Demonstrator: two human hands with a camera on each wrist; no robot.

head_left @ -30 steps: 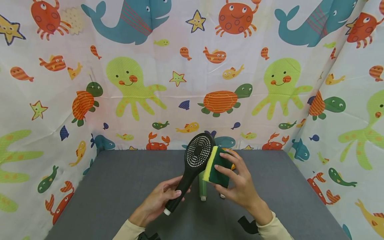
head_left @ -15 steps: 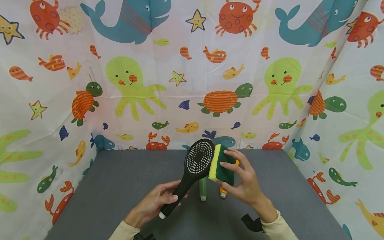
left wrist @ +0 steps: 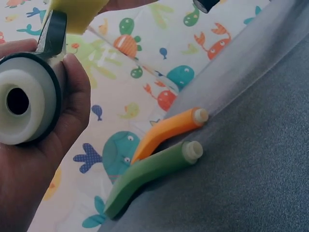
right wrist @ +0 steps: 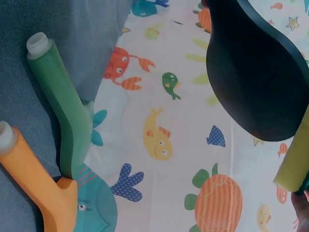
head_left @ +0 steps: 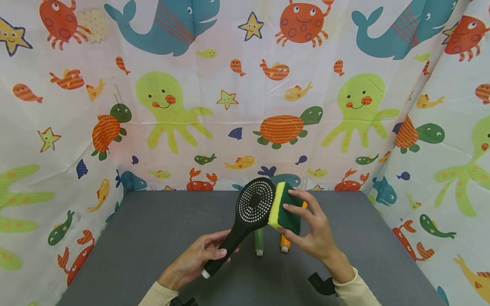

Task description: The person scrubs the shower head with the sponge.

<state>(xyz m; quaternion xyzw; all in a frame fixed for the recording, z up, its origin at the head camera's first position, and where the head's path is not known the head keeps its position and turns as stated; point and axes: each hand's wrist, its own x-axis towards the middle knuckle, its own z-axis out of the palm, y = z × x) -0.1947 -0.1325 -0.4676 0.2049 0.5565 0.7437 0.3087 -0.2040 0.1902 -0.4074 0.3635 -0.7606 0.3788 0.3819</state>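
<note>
A black shower head (head_left: 242, 231) is tilted up over the table, its dotted spray face toward the head camera. My left hand (head_left: 194, 258) grips it by the handle, whose white threaded end (left wrist: 21, 106) faces the left wrist camera. At the rim of the spray face, on the right, is a yellow and green sponge (head_left: 286, 208), its yellow side toward the shower head. My right hand (head_left: 314, 225) pinches the sponge between fingertips and thumb. The smooth black back of the shower head (right wrist: 258, 67) shows in the right wrist view.
A green shower head (left wrist: 149, 174) and an orange shower head (left wrist: 166, 130) lie side by side behind the held things, white ends toward me. The grey table (head_left: 172, 221) meets a curtain (head_left: 229, 140) printed with sea animals at back and sides.
Both the sponge and my right hand have shifted a little to the right. The shower head has dropped slightly, its handle end moving left with my left hand.
</note>
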